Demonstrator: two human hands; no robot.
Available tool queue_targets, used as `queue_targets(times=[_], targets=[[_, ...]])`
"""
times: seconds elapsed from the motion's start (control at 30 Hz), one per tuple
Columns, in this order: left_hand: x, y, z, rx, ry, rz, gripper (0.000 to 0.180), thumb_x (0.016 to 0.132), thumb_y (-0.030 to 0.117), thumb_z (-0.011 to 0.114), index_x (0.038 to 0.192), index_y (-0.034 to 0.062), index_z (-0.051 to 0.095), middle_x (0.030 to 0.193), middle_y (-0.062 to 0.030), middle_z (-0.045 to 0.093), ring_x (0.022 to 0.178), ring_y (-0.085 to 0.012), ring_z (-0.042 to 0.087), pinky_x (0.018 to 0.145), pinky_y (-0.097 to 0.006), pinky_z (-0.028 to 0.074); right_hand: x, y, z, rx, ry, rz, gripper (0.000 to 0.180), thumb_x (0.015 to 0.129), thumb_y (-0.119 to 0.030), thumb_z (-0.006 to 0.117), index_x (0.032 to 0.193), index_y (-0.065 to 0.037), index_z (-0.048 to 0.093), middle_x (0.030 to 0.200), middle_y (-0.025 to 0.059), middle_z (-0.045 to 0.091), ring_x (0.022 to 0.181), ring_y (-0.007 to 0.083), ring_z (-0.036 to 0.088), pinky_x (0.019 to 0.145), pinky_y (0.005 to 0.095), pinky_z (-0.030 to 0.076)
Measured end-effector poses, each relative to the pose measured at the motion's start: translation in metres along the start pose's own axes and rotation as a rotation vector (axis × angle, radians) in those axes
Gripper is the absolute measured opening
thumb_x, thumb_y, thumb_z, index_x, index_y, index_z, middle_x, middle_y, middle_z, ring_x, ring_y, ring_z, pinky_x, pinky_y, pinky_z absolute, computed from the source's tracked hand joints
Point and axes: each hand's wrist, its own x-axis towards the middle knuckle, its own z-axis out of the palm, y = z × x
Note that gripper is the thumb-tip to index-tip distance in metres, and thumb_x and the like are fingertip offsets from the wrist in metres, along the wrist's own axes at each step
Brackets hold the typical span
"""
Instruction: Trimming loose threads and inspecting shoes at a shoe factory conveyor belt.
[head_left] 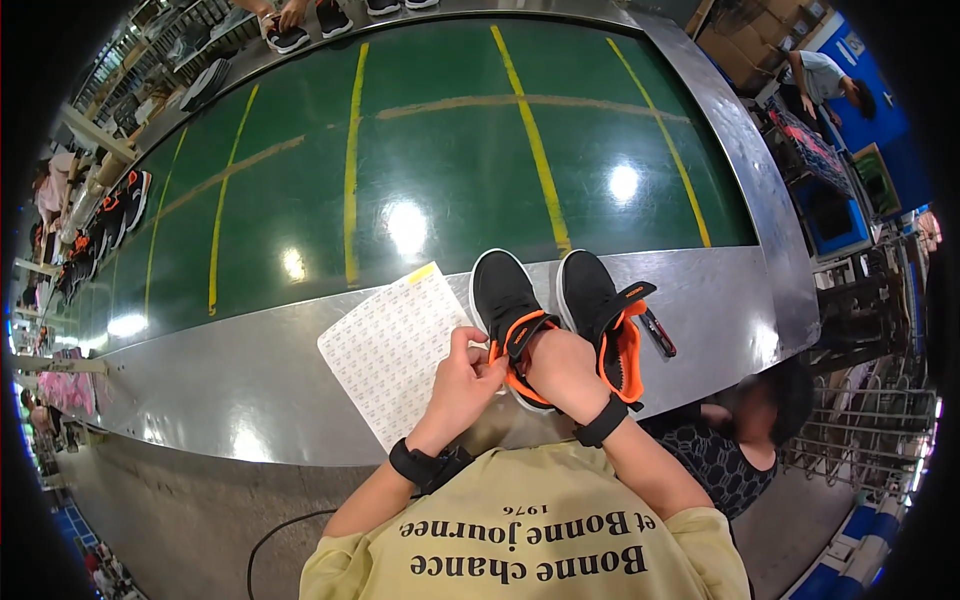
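Two black shoes with orange lining stand side by side at the metal edge, toes pointing away: the left shoe (503, 287) and the right shoe (592, 290), its strap lifted. My right hand (562, 372) reaches over the left shoe's opening and grips its collar, hiding much of the heel; some of its fingertips are out of sight. At the same shoe's left side, my left hand (464, 385) has curled fingers and thumb at the orange collar edge. Under my left hand lies a white sheet of small printed labels (385, 345).
A green conveyor belt (440, 170) with yellow lines runs beyond the metal ledge (240, 390). A slim dark and red tool (657, 335) lies right of the shoes. More shoes (125, 205) stand at far left. Another person (725, 450) sits close at my right; a co-worker's hands (290, 15) hold a shoe across the belt.
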Motion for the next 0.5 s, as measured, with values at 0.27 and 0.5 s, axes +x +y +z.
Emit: queue_targets(times=[0.27,0.5], targets=[[0.000,-0.001,0.005,0.004,0.066,0.066,0.036,0.082,0.012,0.061,0.104,0.0028,0.034,0.063,-0.0093,0.059,0.050,-0.0144,0.052,0.050,-0.028,0.041,0.000,-0.007,0.001,-0.013,0.034,0.006,0.016,0.069,-0.022,0.063,0.069,-0.006,0.064,0.061,0.0124,0.060,0.060,0.0306,0.060,0.053,0.0395,0.048],[-0.003,0.002,0.005,0.099,0.079,0.080,0.036,0.081,0.014,0.061,0.103,0.0028,0.035,0.065,-0.0106,0.060,0.052,-0.0170,0.056,0.052,-0.029,0.042,-0.002,-0.016,0.001,-0.183,-0.073,0.015,0.017,0.077,-0.021,0.057,0.075,-0.006,0.065,0.072,0.0118,0.065,0.067,0.0249,0.065,0.057,0.0357,0.051]])
